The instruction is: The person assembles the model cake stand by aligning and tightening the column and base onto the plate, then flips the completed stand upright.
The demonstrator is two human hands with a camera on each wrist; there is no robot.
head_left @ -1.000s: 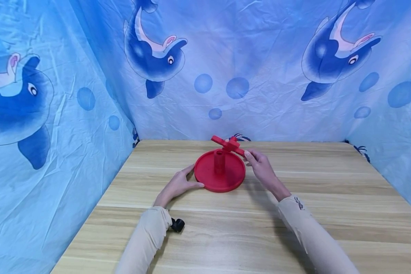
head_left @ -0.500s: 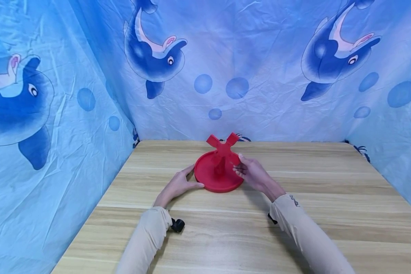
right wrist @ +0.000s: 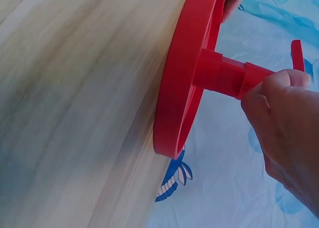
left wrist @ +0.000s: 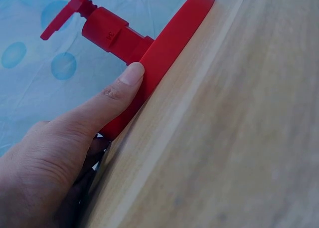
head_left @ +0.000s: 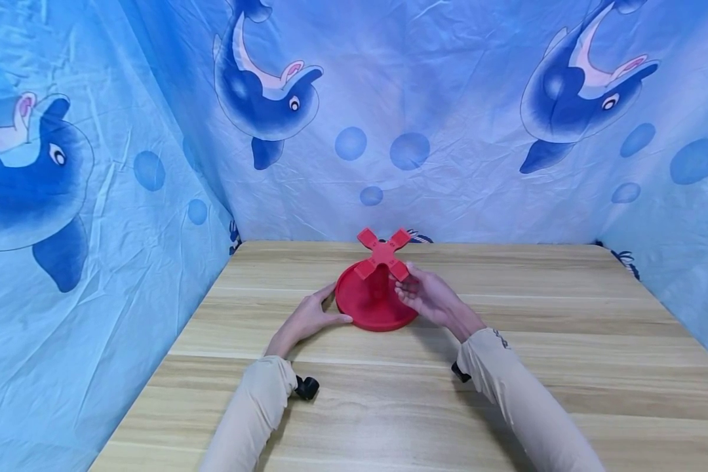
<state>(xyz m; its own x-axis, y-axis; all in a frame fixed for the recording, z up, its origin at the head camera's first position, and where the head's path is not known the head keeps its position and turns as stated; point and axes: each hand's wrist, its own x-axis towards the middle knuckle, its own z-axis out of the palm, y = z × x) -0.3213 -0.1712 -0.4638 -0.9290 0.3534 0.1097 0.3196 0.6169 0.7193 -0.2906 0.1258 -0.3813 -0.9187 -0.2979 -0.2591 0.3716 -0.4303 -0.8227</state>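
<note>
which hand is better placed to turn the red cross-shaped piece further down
Right, probably: the right hand pinches one arm of the red cross-shaped piece over the red cylindrical post, while the left hand grips the edge of the red round tray.

R hand point(right wrist: 291, 120) hides most of red cross point(right wrist: 297, 56) in R-wrist view.

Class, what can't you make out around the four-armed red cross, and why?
Head view: top of the red cylindrical post, hidden by the four-armed red cross; the cross's markings, too small.
Left wrist view: part of the round red tray, hidden by the left hand.
Right wrist view: much of the cross, hidden by the right hand.
</note>
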